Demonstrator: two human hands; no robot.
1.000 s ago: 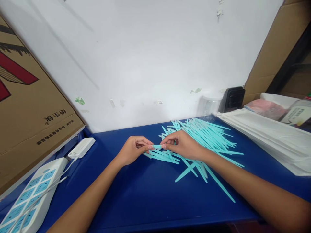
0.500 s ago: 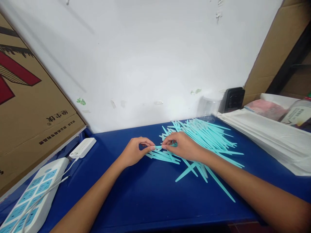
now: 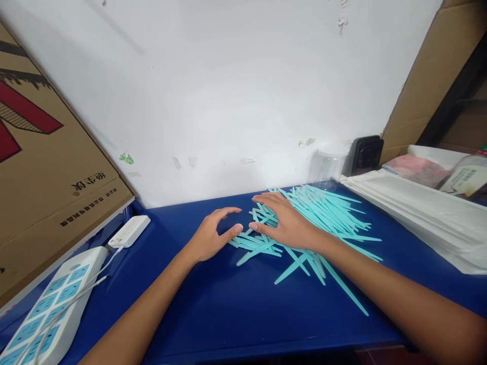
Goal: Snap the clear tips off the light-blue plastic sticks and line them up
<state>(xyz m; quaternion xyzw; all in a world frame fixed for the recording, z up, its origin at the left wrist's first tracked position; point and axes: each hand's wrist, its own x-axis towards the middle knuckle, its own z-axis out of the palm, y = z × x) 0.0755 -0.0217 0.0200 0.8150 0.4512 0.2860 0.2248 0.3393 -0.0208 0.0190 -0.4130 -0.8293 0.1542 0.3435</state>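
My left hand point(image 3: 213, 234) is open above the blue table point(image 3: 213, 314), thumb and fingers apart, with nothing between them. Facing it, my right hand point(image 3: 283, 220) is open too, its thumb and fingers spread over the near edge of a heap of thin turquoise tapered sticks point(image 3: 323, 213). Between and just below the hands lies a smaller group of the same sticks point(image 3: 253, 244). One single stick point(image 3: 249, 255) rests slantwise across that group, its blunt end toward me. My right hand and forearm hide part of the heap.
At the left stand a power strip point(image 3: 57, 304) with cables, a white adapter point(image 3: 129, 230) and a large cardboard box point(image 3: 57, 152). A clear jar point(image 3: 330, 165) and a black object point(image 3: 367, 156) are against the wall. White sheets or bags point(image 3: 422, 218) are stacked at the right.
Both hands have let go of the turquoise stick held between their fingertips, and their fingers have spread. A stick now lies slantwise on the small group below.
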